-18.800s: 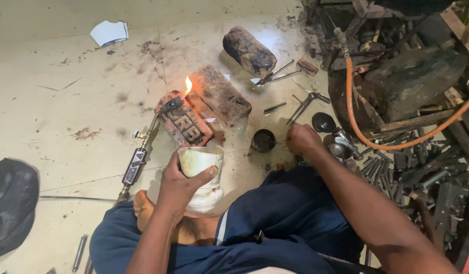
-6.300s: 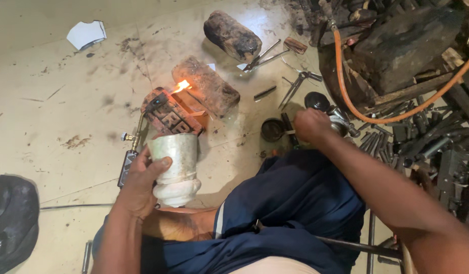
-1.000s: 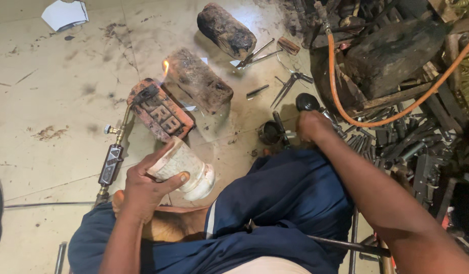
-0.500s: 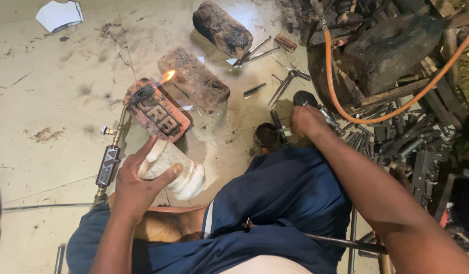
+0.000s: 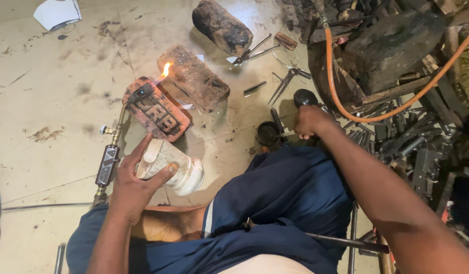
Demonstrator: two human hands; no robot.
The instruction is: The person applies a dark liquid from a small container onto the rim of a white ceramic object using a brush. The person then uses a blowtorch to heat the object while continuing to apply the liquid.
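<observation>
Currently we note our left hand (image 5: 135,185) wrapped around a pale cylindrical jar (image 5: 169,165), fingers curled over its upper side and thumb beneath; the jar is tilted on its side, mouth end toward the lap, and sits just beside the near corner of the red brick (image 5: 157,109). That brick is our landmark. A brass gas torch (image 5: 112,147) lies along the brick's left edge, its tip resting on the brick's far end, where a small flame (image 5: 166,69) burns against a second, darker brick (image 5: 193,76) lying just beyond. Farther beyond that brick lies a charred block (image 5: 221,25), with pliers and tongs (image 5: 252,49) next to it. To the right of the red brick, well apart, our right hand (image 5: 309,122) is closed in a fist over something among small dark round containers (image 5: 268,133); what it grips we cannot tell. An orange hose (image 5: 356,109) loops over the pile of metal tools and scrap (image 5: 407,142) beyond that hand. A crumpled paper (image 5: 57,12) lies far off past the brick's left side. Progress, as judged: the torch is lit and set aimed at the bricks, the jar is in hand but nothing shows being poured or heated; no workpiece is visible at the flame, so the main heating work appears not yet begun.
</observation>
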